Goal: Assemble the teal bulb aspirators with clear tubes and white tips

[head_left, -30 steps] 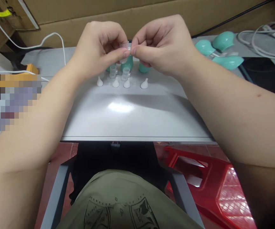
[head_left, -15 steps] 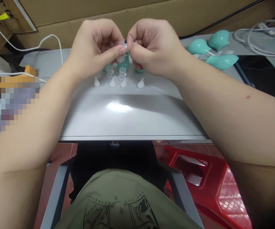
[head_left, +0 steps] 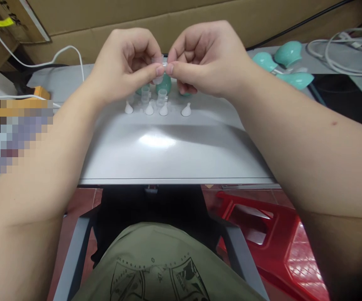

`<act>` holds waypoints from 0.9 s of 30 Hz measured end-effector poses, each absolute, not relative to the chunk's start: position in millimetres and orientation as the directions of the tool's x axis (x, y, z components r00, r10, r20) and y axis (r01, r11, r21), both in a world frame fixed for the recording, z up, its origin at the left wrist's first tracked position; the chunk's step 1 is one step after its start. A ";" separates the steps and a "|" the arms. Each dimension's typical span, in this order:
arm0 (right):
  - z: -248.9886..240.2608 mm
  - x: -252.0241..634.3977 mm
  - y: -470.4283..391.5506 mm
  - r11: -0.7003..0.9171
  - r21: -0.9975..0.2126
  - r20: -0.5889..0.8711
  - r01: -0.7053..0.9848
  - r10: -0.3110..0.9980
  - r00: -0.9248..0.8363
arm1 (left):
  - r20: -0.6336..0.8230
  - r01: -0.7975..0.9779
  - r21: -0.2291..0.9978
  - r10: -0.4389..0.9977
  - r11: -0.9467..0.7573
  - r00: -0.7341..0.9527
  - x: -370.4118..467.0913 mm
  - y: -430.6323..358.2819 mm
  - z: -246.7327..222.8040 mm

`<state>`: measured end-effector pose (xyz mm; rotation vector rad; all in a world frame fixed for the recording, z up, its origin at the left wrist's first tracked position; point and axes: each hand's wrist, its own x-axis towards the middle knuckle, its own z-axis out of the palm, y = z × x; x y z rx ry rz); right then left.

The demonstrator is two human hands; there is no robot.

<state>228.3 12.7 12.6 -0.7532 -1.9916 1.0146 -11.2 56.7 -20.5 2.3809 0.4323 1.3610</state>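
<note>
Between the thumb and fingers of my left hand (head_left: pixel 126 65) is a small clear plastic connector (head_left: pixel 158 78), held upright above the back of the table. My right hand (head_left: pixel 210 54) is closed in a pinch at the connector's right side, its thumb tip almost meeting my left thumb. Just what lies between the right fingertips is too small to make out. Below stand two similar clear connectors (head_left: pixel 162 97). In front of them is a row of several small white funnel-shaped pieces (head_left: pixel 186 110). Glossy teal pieces (head_left: pixel 163 87) show behind, partly hidden by my hands.
More teal rounded parts (head_left: pixel 289 53) lie at the right rear, beside a black flat panel (head_left: pixel 347 98) and a coiled white cable (head_left: pixel 328 54). A cardboard wall (head_left: pixel 137 16) borders the grey table (head_left: pixel 174 163). A red plastic stool (head_left: pixel 281 242) is below right.
My right hand has turned slightly and its thumb has straightened against the connector's side. The connector, still in my left hand, sits slightly lower.
</note>
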 end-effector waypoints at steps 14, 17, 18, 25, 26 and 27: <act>24.6 239.8 13.6 0.385 -0.921 0.270 0.053 0.731 -0.627 | 0.726 0.109 0.450 0.434 -0.887 0.534 -1.9 30.0 -10.9; 31.2 243.6 11.6 0.343 -0.939 0.249 0.031 0.738 -0.627 | 0.730 0.107 0.429 0.414 -0.897 0.544 -2.7 30.7 -10.9; 34.1 245.6 10.7 0.338 -0.941 0.250 0.031 0.752 -0.610 | 0.734 0.120 0.418 0.413 -0.901 0.540 -3.5 30.8 -11.1; 47.1 267.8 26.9 0.470 -0.467 -0.036 0.749 0.836 -0.547 | 0.744 0.280 0.279 0.391 -0.918 0.541 -0.4 26.0 -13.6; 44.9 269.2 32.3 0.492 -0.380 -0.075 0.783 0.827 -0.557 | 0.735 0.322 0.258 0.401 -0.911 0.546 2.1 24.9 -14.5; 41.8 269.8 37.2 0.526 -0.401 -0.046 0.750 0.807 -0.589 | 0.727 0.360 0.237 0.411 -0.902 0.550 5.0 23.6 -15.3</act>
